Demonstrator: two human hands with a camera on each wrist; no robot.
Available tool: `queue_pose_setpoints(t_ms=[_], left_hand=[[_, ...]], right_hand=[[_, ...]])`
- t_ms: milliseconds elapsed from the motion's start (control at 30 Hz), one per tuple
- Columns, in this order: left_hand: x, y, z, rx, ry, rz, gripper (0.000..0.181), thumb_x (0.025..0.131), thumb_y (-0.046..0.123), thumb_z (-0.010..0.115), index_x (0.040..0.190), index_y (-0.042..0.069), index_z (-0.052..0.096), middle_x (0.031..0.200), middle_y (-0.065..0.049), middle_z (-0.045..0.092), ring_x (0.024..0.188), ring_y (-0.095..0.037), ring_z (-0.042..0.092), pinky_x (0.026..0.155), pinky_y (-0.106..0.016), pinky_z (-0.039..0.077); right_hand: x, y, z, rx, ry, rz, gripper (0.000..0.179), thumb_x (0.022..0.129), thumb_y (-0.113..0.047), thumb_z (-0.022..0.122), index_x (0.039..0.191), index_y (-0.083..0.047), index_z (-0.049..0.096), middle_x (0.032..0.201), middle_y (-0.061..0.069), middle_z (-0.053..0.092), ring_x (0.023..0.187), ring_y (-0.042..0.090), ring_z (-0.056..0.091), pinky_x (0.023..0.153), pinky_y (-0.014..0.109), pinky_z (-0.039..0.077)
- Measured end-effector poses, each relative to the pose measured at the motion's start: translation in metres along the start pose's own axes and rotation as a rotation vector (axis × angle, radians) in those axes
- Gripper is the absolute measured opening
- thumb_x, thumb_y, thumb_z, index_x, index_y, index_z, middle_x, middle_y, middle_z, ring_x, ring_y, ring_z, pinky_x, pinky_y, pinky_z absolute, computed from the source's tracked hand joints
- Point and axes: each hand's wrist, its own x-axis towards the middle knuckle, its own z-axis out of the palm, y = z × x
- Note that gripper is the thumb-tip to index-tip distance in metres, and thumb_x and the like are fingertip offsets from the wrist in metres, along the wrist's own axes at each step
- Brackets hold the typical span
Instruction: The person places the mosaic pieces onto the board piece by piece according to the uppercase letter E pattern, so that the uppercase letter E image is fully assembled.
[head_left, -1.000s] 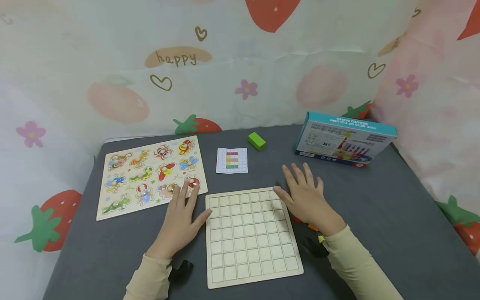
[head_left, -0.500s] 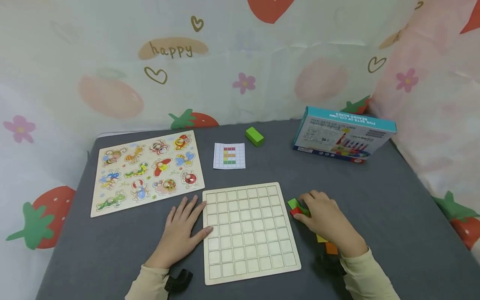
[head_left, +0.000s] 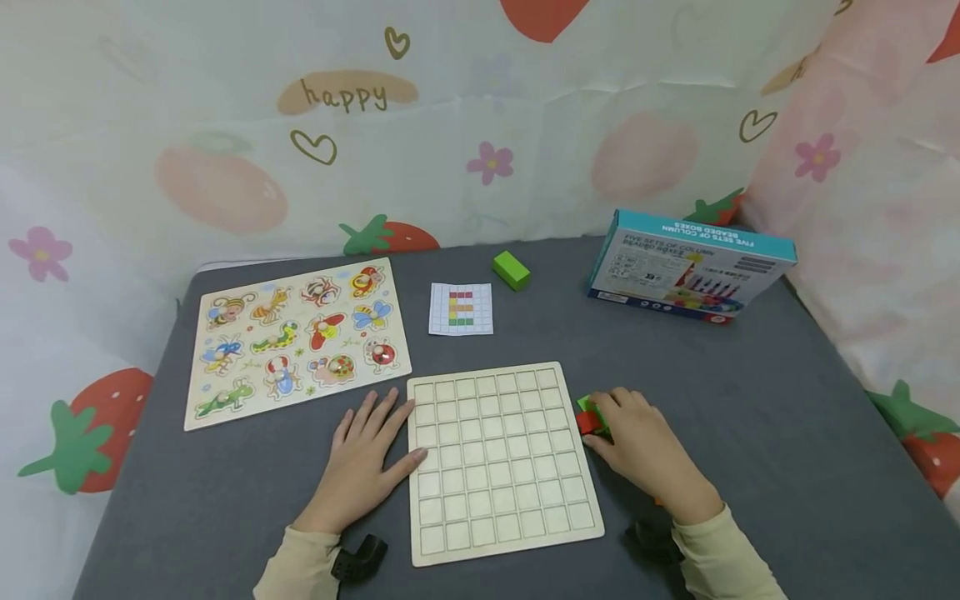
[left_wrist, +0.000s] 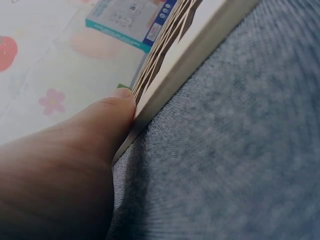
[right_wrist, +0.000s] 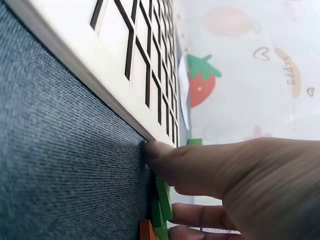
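Flanking the pale, square wooden grid board (head_left: pixel 502 467)

I see the bare left hand (head_left: pixel 356 479), fingers spread, thumb on the board's left edge. Beside its right edge lie a red block (head_left: pixel 588 422) and oblong bright-green blocks (right_wrist: pixel 164 200); the bare right hand (head_left: pixel 648 450) has fingers curled round the green ones (how firmly, I cannot tell).

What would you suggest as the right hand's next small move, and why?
I would probably have the right hand pinch and lift the red block: it lies right beside that hand, the card shows a red top row, and the left hand rests at the edge of the grid board, which may steady it.
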Motion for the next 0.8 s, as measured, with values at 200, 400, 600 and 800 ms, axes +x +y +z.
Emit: queue_pose_setpoints(t_ms=[200, 400, 600, 800], left_hand=[[-0.0001, -0.0008, 0.0005, 0.000, 0.037, 0.019, 0.070, 0.091, 0.059, 0.053, 0.150, 0.027, 0.034, 0.158, -0.006, 0.026, 0.147, -0.031, 0.013, 0.116, -0.057, 0.008], [-0.0008, -0.0031, 0.0039, -0.001, 0.070, 0.041, 0.069, 0.091, 0.056, 0.055, 0.149, 0.026, 0.036, 0.157, -0.007, 0.028, 0.146, -0.032, 0.016, 0.115, -0.057, 0.009], [-0.0024, -0.0045, 0.0022, 0.002, 0.062, 0.036, 0.068, 0.091, 0.057, 0.054, 0.150, 0.026, 0.036, 0.157, -0.006, 0.027, 0.146, -0.032, 0.015, 0.116, -0.056, 0.008], [-0.0012, -0.0043, 0.0014, 0.003, 0.059, 0.042, 0.068, 0.091, 0.058, 0.053, 0.149, 0.026, 0.036, 0.157, -0.006, 0.027, 0.146, -0.032, 0.015, 0.115, -0.057, 0.009]], right_hand=[[0.0028, 0.0003, 0.0006, 0.010, 0.009, -0.058, 0.042, 0.079, -0.020, 0.080, 0.117, -0.008, 0.064, 0.114, 0.008, 0.061, 0.099, 0.028, 0.057, 0.073, 0.044, 0.051], [0.0031, 0.0004, -0.0011, -0.006, 0.022, -0.116, 0.038, 0.078, -0.012, 0.080, 0.113, -0.011, 0.067, 0.114, 0.005, 0.064, 0.101, 0.025, 0.057, 0.070, 0.039, 0.048], [0.0046, -0.0007, -0.0029, 0.005, 0.006, -0.106, 0.033, 0.078, -0.013, 0.080, 0.110, -0.013, 0.067, 0.110, 0.003, 0.065, 0.097, 0.022, 0.057, 0.068, 0.032, 0.041], [0.0060, -0.0022, -0.0068, 0.033, 0.061, -0.116, 0.023, 0.077, -0.013, 0.080, 0.095, -0.013, 0.065, 0.103, 0.001, 0.065, 0.093, 0.020, 0.057, 0.074, 0.039, 0.040]])
